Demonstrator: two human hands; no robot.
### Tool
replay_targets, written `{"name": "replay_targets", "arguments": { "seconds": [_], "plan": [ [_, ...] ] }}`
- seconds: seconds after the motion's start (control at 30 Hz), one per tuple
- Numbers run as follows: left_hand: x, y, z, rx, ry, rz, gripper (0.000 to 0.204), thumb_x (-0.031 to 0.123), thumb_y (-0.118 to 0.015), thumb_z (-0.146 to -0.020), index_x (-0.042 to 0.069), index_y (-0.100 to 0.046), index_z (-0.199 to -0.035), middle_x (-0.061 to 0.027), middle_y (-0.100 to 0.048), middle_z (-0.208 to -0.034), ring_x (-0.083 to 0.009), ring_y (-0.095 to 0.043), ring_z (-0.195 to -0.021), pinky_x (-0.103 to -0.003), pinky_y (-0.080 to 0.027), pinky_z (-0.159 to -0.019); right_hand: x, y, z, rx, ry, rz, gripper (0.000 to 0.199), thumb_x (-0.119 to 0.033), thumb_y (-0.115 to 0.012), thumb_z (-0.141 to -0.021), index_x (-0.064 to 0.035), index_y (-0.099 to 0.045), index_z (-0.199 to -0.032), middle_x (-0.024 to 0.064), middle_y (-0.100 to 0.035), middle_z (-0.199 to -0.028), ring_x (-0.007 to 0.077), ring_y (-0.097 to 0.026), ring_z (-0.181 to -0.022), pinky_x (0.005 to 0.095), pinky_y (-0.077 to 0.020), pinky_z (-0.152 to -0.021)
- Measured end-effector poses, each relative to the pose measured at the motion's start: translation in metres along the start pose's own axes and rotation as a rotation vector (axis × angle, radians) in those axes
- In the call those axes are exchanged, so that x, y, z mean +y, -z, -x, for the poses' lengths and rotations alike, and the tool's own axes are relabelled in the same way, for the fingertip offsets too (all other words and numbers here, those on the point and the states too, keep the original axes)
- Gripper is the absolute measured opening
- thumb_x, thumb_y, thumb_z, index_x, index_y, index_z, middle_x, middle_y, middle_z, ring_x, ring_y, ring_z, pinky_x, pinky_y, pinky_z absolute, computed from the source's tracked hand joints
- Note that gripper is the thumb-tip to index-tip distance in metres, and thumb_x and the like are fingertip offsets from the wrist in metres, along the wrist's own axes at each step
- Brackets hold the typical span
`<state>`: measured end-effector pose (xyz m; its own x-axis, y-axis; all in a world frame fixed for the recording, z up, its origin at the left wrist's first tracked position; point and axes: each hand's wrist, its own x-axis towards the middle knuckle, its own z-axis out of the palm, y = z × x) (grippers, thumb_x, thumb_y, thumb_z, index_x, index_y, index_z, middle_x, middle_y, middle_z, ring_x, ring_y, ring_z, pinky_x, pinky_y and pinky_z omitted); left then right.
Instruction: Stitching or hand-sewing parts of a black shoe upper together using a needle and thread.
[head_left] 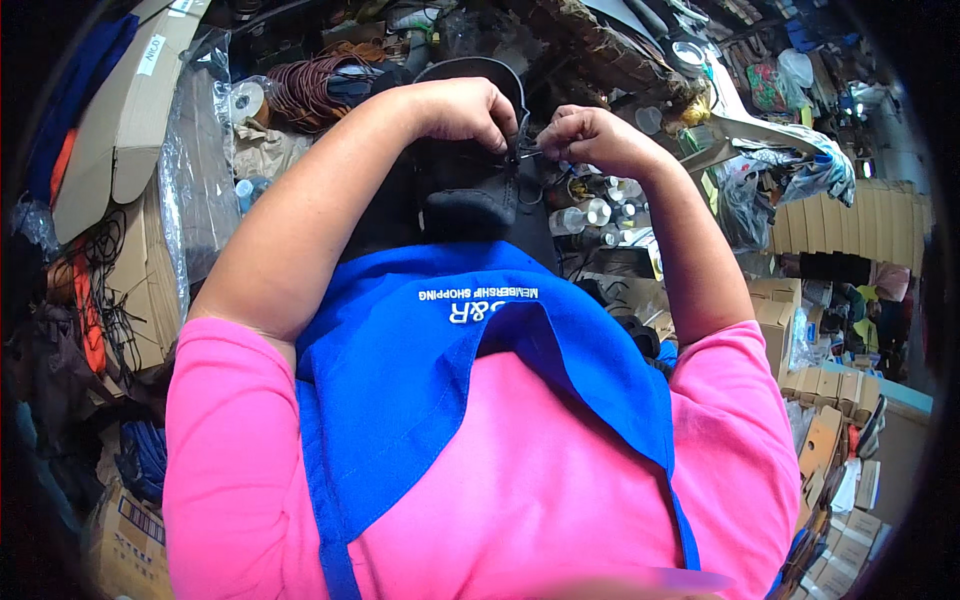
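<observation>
A black shoe or boot [470, 212] rests over my lap, its rounded end toward me and a curved dark rim at the far end. My left hand [478, 112] is closed on its right edge, with thumb and fingers pinching there. Close by on the right, my right hand [590, 138] is closed in a pinch. From its fingertips a thin, shiny needle-like tool [530, 153] reaches to that same edge. A fine dark strand seems to loop below it. My fingers partly hide the point where the tool meets the edge.
Beyond my left forearm lie a coil of brown cord [315, 88], a white spool [247, 101] and cardboard [130, 125]. Clear bottles [585, 215] lie under my right forearm. Plastic bags [745, 185] and stacked cardboard [845, 230] crowd the right. A blue apron [420, 370] covers my lap.
</observation>
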<state>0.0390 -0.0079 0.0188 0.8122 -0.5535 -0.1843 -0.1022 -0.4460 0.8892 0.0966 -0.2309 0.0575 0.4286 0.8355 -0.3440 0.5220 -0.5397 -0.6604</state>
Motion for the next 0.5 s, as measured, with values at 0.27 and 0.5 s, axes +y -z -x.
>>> {"name": "replay_targets", "arguments": {
  "seconds": [0.27,0.5],
  "plan": [
    [0.005,0.006,-0.014,-0.130,0.045,-0.005,0.023,0.012,-0.068,-0.072,0.003,-0.068,-0.093,-0.0029,-0.067,-0.081,-0.0115,-0.059,-0.077,-0.028,-0.046,-0.076,0.030,-0.008,0.002,0.019,0.008,-0.187,0.018,-0.005,-0.064,-0.081,-0.0030,-0.067,-0.099,0.0014,-0.055,-0.088,0.0114,-0.054,-0.084,0.0251,-0.0438,-0.076],
    [-0.002,0.004,-0.016,-0.157,0.001,0.026,0.018,0.012,-0.068,-0.073,0.003,-0.065,-0.088,-0.0004,-0.064,-0.076,-0.0100,-0.057,-0.075,-0.027,-0.045,-0.075,0.015,-0.004,0.002,0.049,0.005,-0.075,0.021,-0.004,-0.066,-0.077,-0.0059,-0.069,-0.097,0.0059,-0.062,-0.090,0.0179,-0.061,-0.085,0.0280,-0.0494,-0.078]
  ]
}}
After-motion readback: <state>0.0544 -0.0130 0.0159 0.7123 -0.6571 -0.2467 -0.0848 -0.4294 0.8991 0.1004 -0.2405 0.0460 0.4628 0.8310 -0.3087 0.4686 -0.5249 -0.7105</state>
